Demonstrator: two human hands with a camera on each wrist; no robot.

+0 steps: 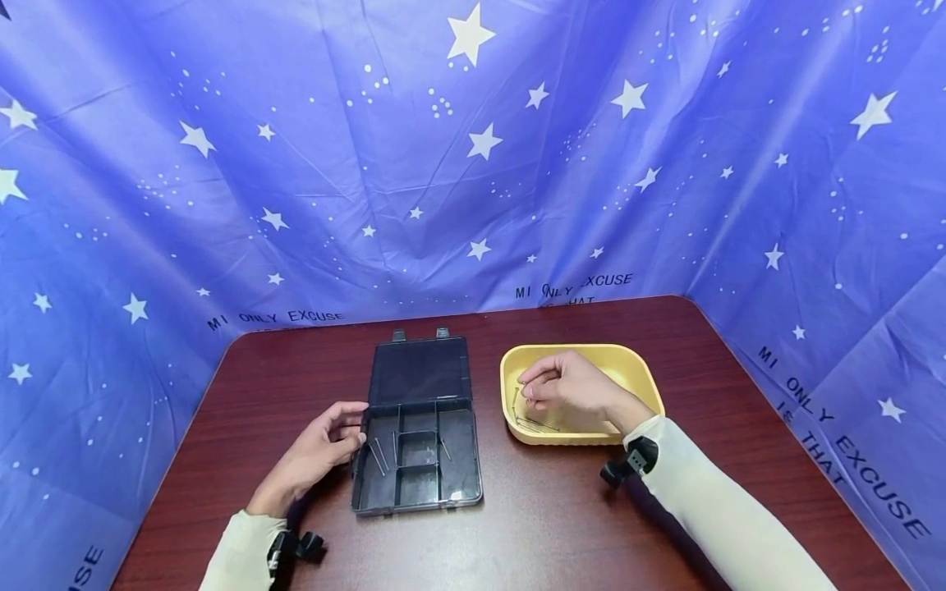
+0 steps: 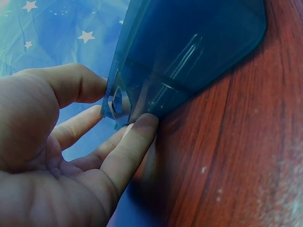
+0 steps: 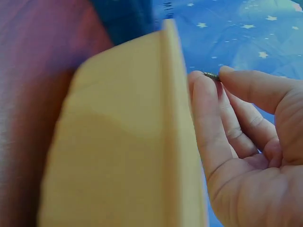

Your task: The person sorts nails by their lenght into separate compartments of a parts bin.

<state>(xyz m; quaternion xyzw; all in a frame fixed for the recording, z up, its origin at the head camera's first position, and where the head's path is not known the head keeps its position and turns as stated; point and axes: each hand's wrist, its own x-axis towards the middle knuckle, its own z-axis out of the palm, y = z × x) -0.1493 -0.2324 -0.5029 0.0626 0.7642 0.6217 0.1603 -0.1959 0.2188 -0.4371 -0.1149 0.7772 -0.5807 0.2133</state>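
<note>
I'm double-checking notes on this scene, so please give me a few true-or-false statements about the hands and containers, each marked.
1. The right hand pinches a small threaded piece. True.
2. The dark box is closed. False: its lid is open.
3. The left hand touches the box's left side. True.
4. The yellow tray is empty. False: thin metal pieces lie in it.
5. The tray stands right of the box. True.
</note>
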